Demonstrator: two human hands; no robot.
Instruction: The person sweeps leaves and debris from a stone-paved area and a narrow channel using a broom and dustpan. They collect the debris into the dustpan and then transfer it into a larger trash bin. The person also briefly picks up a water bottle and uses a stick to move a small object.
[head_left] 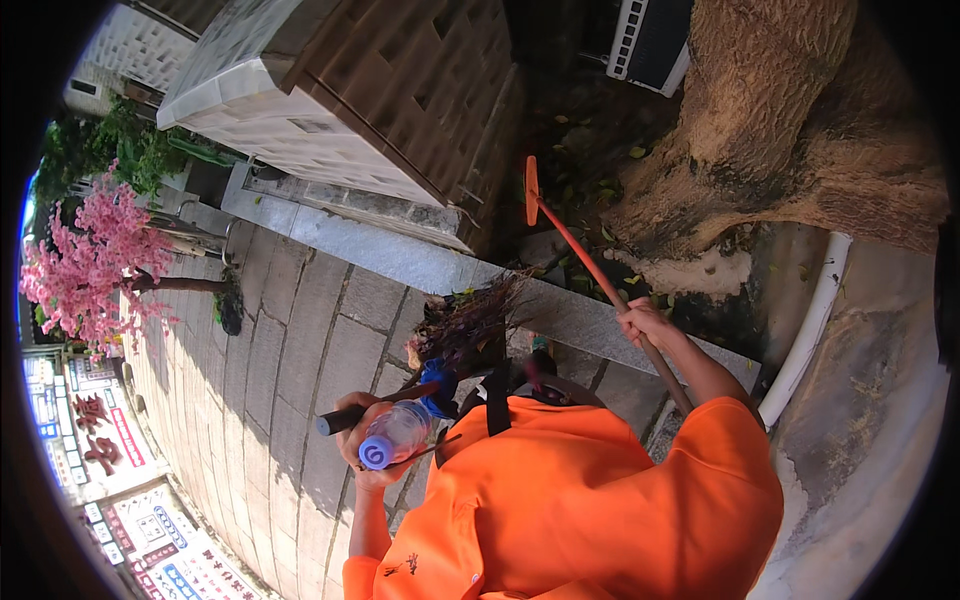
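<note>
My left hand [362, 432] is closed around a clear plastic bottle [405, 424] with a blue-violet cap and the black handle [340, 420] of a tool. Just beyond that hand are a blue wrapping [438, 388] and a bundle of dark reddish twigs [465, 325], like a twig broom; how they join the handle is partly hidden. Out to the right, my right hand [648, 322] grips a long-handled tool [585, 258] with a narrow orange head, a rake or hoe. Its head hangs over leaf-strewn soil, and I cannot tell whether it touches.
A thick tree trunk [770, 110] with spreading roots rises at the right, near a white pipe [808, 330]. Ahead, a stone curb [350, 238] borders the paving [310, 340] beside a tiled wall block [400, 100]. Left are a pink blossom tree [95, 265] and signboards [110, 430].
</note>
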